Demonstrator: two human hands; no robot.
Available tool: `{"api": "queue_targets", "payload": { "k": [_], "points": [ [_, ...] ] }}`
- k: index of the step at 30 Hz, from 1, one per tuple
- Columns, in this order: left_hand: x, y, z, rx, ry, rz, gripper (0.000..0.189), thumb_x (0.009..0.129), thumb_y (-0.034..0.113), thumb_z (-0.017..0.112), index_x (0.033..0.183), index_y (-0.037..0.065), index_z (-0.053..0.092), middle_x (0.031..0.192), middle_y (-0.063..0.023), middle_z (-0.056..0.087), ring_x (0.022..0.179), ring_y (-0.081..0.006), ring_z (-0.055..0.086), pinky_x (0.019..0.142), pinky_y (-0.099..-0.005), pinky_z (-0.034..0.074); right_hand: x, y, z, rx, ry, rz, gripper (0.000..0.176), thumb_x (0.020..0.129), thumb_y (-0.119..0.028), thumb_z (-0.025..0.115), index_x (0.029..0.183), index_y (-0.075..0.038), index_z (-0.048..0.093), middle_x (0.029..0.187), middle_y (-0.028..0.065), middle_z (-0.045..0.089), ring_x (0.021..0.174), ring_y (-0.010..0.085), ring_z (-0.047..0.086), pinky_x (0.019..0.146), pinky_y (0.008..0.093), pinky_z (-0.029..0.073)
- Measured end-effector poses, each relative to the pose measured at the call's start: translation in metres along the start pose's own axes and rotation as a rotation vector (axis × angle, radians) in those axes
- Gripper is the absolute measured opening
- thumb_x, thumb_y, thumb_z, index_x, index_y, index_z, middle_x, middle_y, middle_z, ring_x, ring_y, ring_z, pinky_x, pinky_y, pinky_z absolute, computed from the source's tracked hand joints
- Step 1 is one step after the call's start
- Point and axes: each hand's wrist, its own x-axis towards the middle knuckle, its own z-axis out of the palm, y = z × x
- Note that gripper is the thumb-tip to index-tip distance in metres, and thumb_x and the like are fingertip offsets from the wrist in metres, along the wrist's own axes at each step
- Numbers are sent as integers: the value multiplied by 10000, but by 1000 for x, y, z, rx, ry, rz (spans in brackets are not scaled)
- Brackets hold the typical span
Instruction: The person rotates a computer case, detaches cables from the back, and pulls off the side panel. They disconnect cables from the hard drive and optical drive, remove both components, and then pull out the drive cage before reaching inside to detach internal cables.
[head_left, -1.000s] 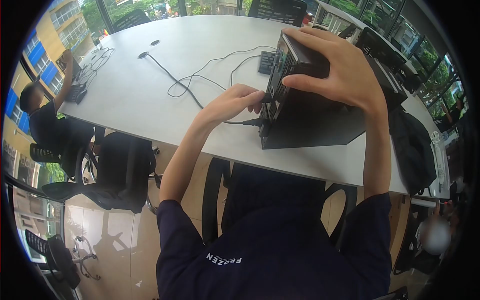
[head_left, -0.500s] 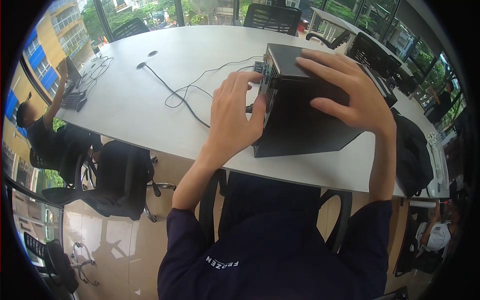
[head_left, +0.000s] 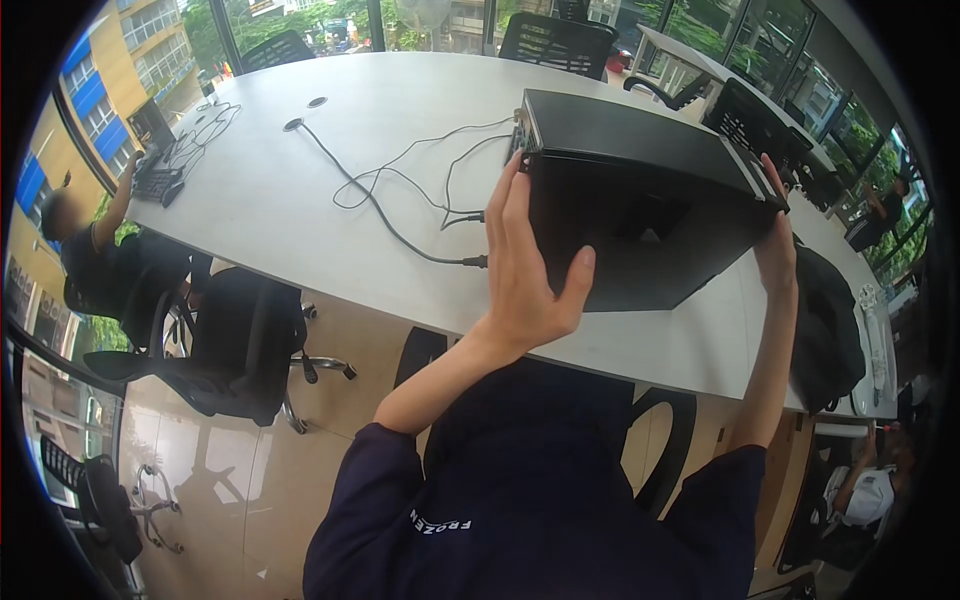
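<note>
A black computer case (head_left: 640,130) stands on the white table, its large dark side facing me. My left hand (head_left: 530,260) lies against its left rear edge, fingers stretched upward and thumb apart on the side panel. At the case's right end, my right hand (head_left: 778,240) wraps the corner, with one finger showing above the edge. Two black cable plugs, an upper one (head_left: 468,217) and a lower one (head_left: 475,262), point at the case's rear just left of my left hand, which hides where they end.
A laptop with cables (head_left: 160,150) and a seated person (head_left: 90,240) are at the far left. The table (head_left: 260,200) has a round cable hole. A black bag (head_left: 825,320) lies at the right. Office chairs (head_left: 240,350) stand around, and other people are at far right.
My left hand has moved from the rear ports onto the side panel's edge, uncovering the plugs. My right hand has slid from the top to the right end of the case.
</note>
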Motion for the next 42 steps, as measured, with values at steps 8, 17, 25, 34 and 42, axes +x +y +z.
{"api": "queue_targets", "payload": {
  "k": [8,17,25,34,42],
  "points": [
    [-37,-17,14,32,82,42,800,828,74,573,1494,-153,192,1513,-346,292,1421,-455,307,1175,-482,258,-13,86,-8,502,356,148,746,963,-645,471,1374,-25,519,1311,115,606,1231,272,565,1071,391,414],
    [-34,-15,6,12,68,29,745,815,58,575,1469,-132,272,1487,-340,332,1372,-443,368,1148,-474,301,-13,83,-12,543,422,136,709,1001,-602,419,1390,-14,495,1363,135,569,1263,299,540,1099,426,406],
    [-11,-27,0,-59,46,-17,801,792,123,697,1460,-81,305,1510,-320,316,1336,-461,391,1108,-511,313,-16,89,-15,470,419,100,710,1003,-603,415,1392,-14,492,1347,140,576,1245,297,551,1087,426,416],
    [-10,-35,7,-7,68,-11,765,821,122,695,1443,-89,304,1494,-316,339,1327,-433,418,1066,-449,394,-18,78,1,460,511,80,773,962,-643,473,1449,-43,445,1400,115,546,1298,280,511,1108,408,382],
    [-12,-38,6,-7,75,6,797,822,148,710,1472,-69,302,1527,-297,328,1338,-452,406,1097,-485,336,-16,81,-1,457,538,104,756,963,-641,472,1429,-45,471,1379,116,565,1276,283,531,1105,410,387]
  ]
}}
